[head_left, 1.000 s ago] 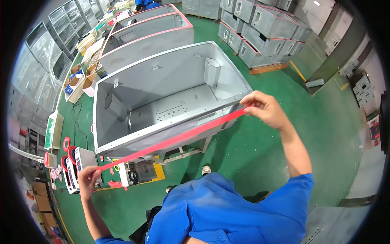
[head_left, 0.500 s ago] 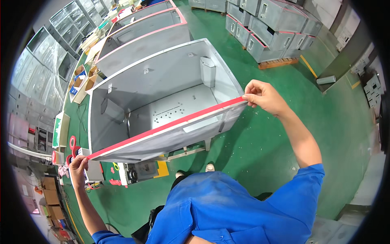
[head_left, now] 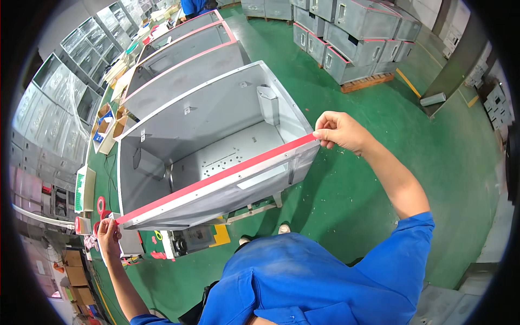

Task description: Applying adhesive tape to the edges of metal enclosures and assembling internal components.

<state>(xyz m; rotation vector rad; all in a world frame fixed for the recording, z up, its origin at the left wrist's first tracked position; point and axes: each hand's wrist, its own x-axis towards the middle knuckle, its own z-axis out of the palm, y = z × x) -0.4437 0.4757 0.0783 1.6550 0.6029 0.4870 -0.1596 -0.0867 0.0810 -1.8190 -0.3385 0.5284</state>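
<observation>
A large open-topped grey metal box (head_left: 216, 135) stands in front of me, with holes in its floor. A strip of red tape (head_left: 222, 176) stretches straight along its near rim, from corner to corner; whether it touches the rim all the way cannot be told. My right hand (head_left: 342, 131) pinches the tape's right end between thumb and fingers at the right corner. By the left front corner, my left hand (head_left: 110, 237) is closed on the other end, its fingertips partly hiding the tape.
More grey boxes with red-edged rims (head_left: 187, 76) stand behind this one. At left, red tape rolls (head_left: 101, 205) and cartons (head_left: 103, 130) sit along a bench. Grey boxes are stacked on a wooden pallet (head_left: 367, 83) at far right. Another person (head_left: 194, 6) is at the far end.
The view has shifted slightly, so the box and my right hand appear a little further left. Both hands keep their hold on the tape, which now shows more of the pale rim below it.
</observation>
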